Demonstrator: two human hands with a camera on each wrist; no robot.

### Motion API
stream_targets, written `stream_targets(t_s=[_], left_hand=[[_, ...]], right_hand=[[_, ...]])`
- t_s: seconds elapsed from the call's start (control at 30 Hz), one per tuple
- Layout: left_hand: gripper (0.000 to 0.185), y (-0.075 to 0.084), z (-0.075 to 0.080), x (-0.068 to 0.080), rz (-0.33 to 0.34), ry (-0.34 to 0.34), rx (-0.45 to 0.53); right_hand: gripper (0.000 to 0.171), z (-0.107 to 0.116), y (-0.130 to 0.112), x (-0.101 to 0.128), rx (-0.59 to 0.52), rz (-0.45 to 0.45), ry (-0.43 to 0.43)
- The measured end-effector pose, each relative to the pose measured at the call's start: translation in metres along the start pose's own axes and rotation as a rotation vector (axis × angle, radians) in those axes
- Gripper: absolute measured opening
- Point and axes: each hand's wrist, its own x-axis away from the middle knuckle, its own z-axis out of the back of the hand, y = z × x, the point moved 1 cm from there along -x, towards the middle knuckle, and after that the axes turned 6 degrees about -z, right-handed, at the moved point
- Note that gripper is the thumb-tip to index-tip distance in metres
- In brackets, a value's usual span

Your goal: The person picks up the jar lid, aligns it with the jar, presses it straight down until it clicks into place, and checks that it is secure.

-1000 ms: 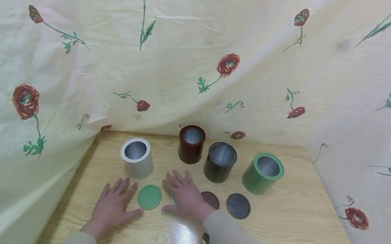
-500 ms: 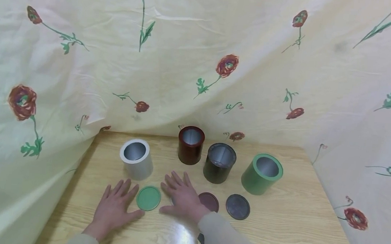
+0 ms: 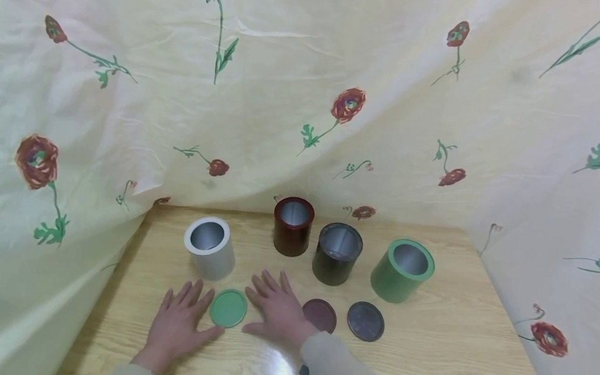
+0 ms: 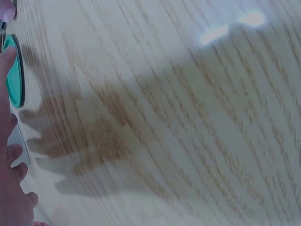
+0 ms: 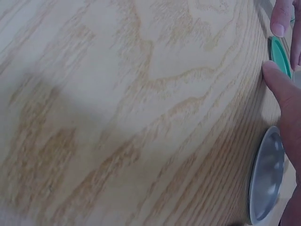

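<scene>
A round green lid [image 3: 228, 308] lies flat on the table between both hands. My left hand [image 3: 178, 326] is spread with straight fingers to its left, the thumb right at the lid's lower edge in the head view. My right hand [image 3: 279, 311] also has its fingers spread, just right of the green lid. Under that hand lies a shallow grey lid [image 5: 268, 176], seen in the right wrist view and hidden by the hand in the head view. A dark red lid [image 3: 319, 315] is partly behind the right wrist, and a black lid [image 3: 365, 321] lies farther right.
Behind the lids stand several upright, uncovered tins: white [image 3: 214, 263] at left, dark red [image 3: 291, 240] at the back, black [image 3: 333, 268], and green [image 3: 397, 286] at right. A flowered cloth [image 3: 263, 119] hangs around the wooden table [image 3: 451, 355] at its back and sides.
My left hand has shifted slightly right and my right hand slightly left, so they are a little closer together. The head view has tilted slightly. Lids and tins stay in place.
</scene>
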Motion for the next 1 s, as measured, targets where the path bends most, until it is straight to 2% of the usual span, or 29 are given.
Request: stream_targets(t_s=[0.27,0.6,0.8,1.0], left_hand=[[0.089,0.002,-0.005,0.001,0.009,-0.014,0.005],[0.086,0.003,-0.012,-0.001,-0.014,0.052,-0.004],[0.085,0.005,-0.009,-0.003,-0.015,0.065,0.041],[0.084,0.005,-0.017,-0.005,-0.029,0.116,0.079]], right_hand=[[0.086,0.004,-0.005,0.002,-0.025,-0.002,-0.003],[0.085,0.0,-0.008,0.001,-0.074,-0.01,0.023],[0.084,0.002,-0.01,-0.001,-0.121,-0.037,0.007],[0.081,-0.002,-0.01,-0.002,-0.204,-0.05,0.035]])
